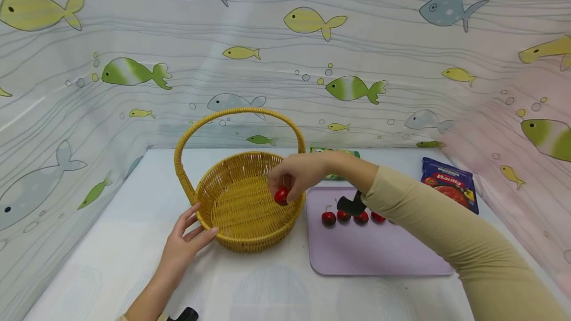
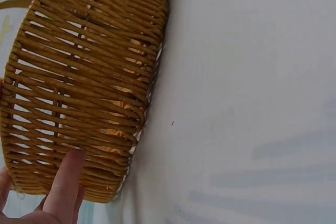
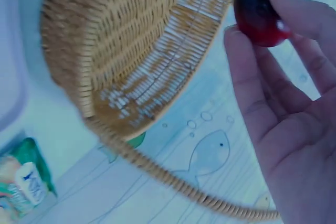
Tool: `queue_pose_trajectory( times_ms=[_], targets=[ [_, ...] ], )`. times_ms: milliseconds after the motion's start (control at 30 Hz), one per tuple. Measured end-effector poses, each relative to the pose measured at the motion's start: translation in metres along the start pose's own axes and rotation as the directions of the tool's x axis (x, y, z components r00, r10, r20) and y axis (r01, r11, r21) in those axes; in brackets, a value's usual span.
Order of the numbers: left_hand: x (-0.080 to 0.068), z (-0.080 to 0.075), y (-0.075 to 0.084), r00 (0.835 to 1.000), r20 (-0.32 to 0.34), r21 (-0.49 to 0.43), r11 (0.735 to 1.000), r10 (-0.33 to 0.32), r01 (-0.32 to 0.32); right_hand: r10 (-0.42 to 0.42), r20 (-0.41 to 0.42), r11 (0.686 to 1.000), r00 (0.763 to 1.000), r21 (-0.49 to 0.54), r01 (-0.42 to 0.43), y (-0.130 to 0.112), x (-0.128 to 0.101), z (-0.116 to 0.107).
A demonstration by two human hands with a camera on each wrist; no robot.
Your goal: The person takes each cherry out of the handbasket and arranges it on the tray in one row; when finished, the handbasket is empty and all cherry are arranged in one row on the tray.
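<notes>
While the white table [image 1: 111,261] is carrying everything, you are working over the round woven yellow wicker basket with an arched handle [image 1: 243,202], which is standing left of the lilac rectangular mat [image 1: 379,251]. Your left hand [image 1: 180,249] is resting with straight, relaxed fingers against the basket's near wall. Your right hand [image 1: 296,175] is hovering over the basket's right rim, its fingertips pinching a small glossy red cherry [image 1: 281,195]. Four more red cherries [image 1: 328,218] are lying in a row on the mat.
</notes>
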State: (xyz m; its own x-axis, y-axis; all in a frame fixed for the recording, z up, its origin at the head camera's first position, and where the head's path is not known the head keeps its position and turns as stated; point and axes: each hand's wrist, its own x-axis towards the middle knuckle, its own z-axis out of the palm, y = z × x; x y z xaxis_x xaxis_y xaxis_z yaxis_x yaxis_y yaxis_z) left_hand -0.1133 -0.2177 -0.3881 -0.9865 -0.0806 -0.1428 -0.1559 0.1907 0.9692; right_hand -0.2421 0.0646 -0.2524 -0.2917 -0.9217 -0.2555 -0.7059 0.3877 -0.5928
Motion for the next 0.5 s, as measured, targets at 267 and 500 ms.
queue_pose_trajectory(
  times_ms=[267,500],
  targets=[
    [0.001,0.0,-0.002,1.0,0.018,0.003,1.0,-0.014,0.014,-0.079,-0.125,0.994,0.989,0.06,0.087,0.011,-0.052,0.026],
    [0.001,-0.001,-0.003,1.0,0.016,0.001,1.0,-0.021,0.021,0.019,-0.232,0.997,0.973,0.071,-0.003,0.023,-0.091,0.044]
  ],
)
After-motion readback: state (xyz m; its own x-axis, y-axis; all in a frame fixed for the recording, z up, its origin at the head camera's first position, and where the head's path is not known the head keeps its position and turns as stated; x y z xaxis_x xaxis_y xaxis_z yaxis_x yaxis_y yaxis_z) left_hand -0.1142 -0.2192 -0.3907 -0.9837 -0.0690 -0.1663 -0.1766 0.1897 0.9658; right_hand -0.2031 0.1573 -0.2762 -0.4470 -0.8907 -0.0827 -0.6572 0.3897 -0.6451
